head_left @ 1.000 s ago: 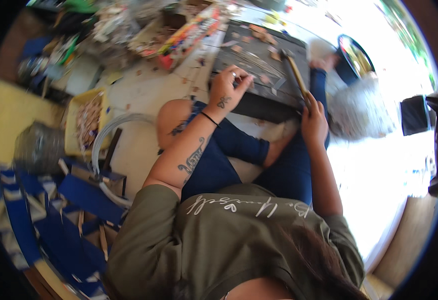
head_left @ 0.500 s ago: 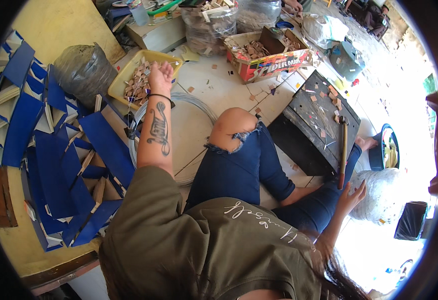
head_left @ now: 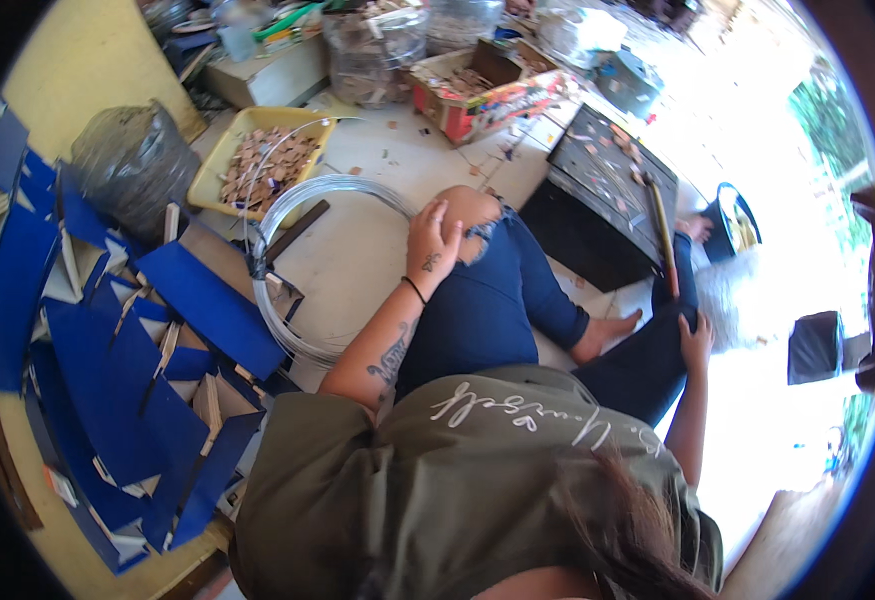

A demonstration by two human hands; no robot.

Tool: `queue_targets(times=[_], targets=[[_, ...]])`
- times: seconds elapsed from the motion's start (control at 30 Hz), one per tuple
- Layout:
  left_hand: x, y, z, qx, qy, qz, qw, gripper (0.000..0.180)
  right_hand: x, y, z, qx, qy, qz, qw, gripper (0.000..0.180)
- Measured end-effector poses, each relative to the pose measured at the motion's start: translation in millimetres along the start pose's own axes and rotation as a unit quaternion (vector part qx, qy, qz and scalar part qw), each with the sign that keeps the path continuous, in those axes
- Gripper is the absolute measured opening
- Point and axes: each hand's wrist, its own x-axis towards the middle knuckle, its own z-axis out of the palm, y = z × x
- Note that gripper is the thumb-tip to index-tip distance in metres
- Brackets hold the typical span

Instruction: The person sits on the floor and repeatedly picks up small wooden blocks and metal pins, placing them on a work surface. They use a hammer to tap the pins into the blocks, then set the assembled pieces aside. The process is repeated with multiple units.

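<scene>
My left hand (head_left: 433, 242) rests on my raised left knee, fingers stretched out and nothing in them. On my right leg lies my right hand (head_left: 698, 342), holding nothing, with its fingers spread over the dark trousers. A large coil of silvery wire (head_left: 356, 186) sits on the floor beside my left knee, one loose end arching over a yellow tray (head_left: 204, 186) of small brown pieces. Beyond my legs stands a black box (head_left: 573, 215) with scattered bits on top. A hammer (head_left: 667, 250) leans along its right side, handle toward my right hand.
Blue folded pieces (head_left: 123, 365) are heaped at the left, beside a dark plastic-wrapped bundle (head_left: 138, 165). Farther off are a printed carton (head_left: 488, 108) of brown pieces and a filled clear sack (head_left: 376, 60). A dark bucket (head_left: 730, 225) stands at the right.
My left hand has come back from over the yellow tray onto my knee. My right hand has come down from the air onto my right leg. The view has shifted.
</scene>
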Motion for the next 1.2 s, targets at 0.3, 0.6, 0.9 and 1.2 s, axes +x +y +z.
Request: queue_targets(times=[0.3, 0.6, 0.9, 1.2], targets=[[-20, 1, -11, 0.020, -0.085, -0.013, 0.996, 0.061, 25, 16, -148, 0.423, -0.187, -0.002, 0.887, 0.048], [-12, 3, -21, -0.118, -0.128, -0.061, 0.983, 0.072, -17, 27, -178, 0.743, -0.250, -0.031, 0.620, 0.049], [20, 65, -26, -0.315, -0.193, -0.040, 0.928, 0.068, -37, 12, -207, 0.653, -0.119, -0.092, 0.743, 0.040], [67, 158, -25, -0.306, -0.337, -0.007, 0.890, 0.058, -73, 9, -238, 0.534, 0.005, -0.112, 0.838, 0.038]])
